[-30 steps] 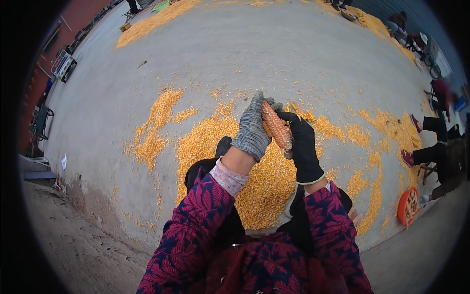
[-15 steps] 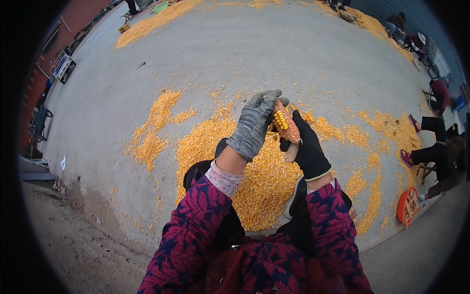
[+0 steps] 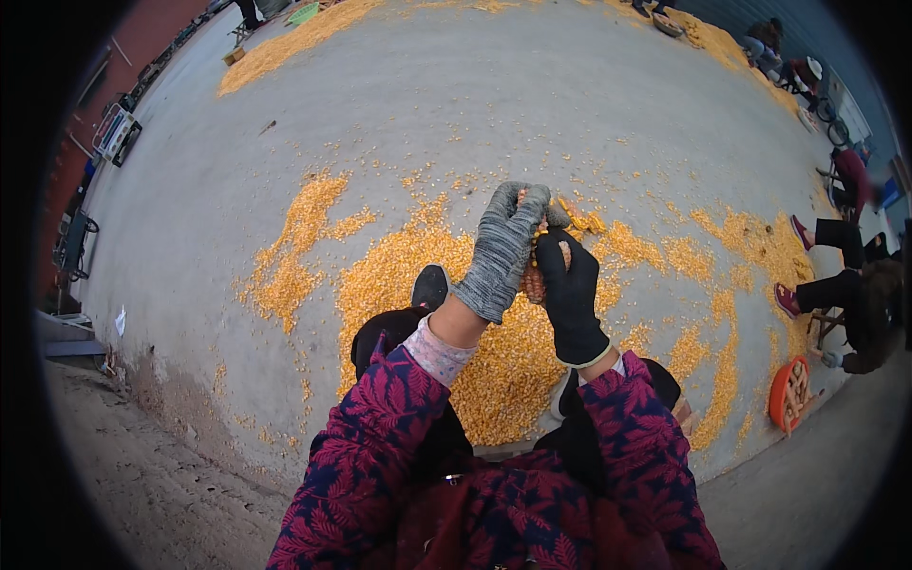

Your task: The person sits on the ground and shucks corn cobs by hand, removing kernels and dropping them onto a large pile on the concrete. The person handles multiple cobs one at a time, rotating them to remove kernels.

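Note:
My left hand [image 3: 506,245], in a grey mottled glove, is closed around a mostly bare reddish corn cob [image 3: 533,283]. Only parts of that cob show, between the gloves and past my fingertips. Pressed close on its right side is my right hand [image 3: 572,299] in a black glove, fingers curled. A pale pinkish piece of cob [image 3: 566,254] shows at the right fingers; whether it is a separate cob is hard to see. Beneath both hands a heap of loose yellow corn kernels [image 3: 503,380] lies on the ground between my feet.
Scattered kernels [image 3: 299,252] lie on the grey concrete at left, with more at right. An orange-red basket of bare cobs [image 3: 789,394] stands at lower right, near a seated person's legs [image 3: 826,294]. Several people sit by kernel piles farther back. A cart [image 3: 116,135] stands far left.
My hands have closed in on the cob and now cover most of it. The right hand has moved slightly left; the yellow rows seen before are hidden.

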The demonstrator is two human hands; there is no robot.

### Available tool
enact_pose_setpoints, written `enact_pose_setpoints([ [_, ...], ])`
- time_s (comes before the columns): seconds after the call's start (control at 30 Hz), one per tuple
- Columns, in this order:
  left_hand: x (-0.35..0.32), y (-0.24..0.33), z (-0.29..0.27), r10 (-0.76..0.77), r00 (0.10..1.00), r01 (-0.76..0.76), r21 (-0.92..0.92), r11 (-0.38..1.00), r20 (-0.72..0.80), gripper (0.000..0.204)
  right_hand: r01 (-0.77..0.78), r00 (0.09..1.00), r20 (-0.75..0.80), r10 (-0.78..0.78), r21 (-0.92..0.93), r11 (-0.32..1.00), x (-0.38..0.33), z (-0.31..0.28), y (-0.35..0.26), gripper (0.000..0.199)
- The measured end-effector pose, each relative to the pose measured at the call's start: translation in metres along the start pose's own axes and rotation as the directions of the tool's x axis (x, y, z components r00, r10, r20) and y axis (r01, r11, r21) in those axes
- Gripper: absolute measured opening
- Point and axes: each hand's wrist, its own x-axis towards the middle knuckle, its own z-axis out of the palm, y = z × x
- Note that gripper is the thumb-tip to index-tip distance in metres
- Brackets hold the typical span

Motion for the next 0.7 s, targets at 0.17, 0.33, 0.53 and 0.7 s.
enact_pose_setpoints([
  [0.17, 0.0, -0.008, 0.0, -0.004, 1.0, 0.004, -0.019, 1.0, -0.019, 0.023, 0.061, 0.996, -0.065, -0.066, -0.072, 0.996, -0.003, 0.004, -0.002, 0.025],
  [0.33, 0.0, -0.012, 0.001, 0.053, 0.998, -0.052, 0.028, 0.998, -0.032, 0.022, 0.113, 0.993, -0.014, -0.115, -0.093, 0.989, 0.0, -0.001, 0.002, 0.026],
  [0.53, 0.004, -0.017, -0.003, 0.072, 0.997, -0.071, 0.018, 0.997, -0.034, 0.021, -0.048, 0.994, -0.089, 0.061, 0.138, 0.989, 0.005, -0.003, 0.018, 0.026],
  [0.7, 0.005, -0.009, -0.006, -0.046, 0.999, 0.045, -0.142, 0.989, -0.005, 0.021, -0.087, 0.995, -0.029, 0.095, 0.195, 0.977, 0.009, -0.002, 0.005, 0.025],
])
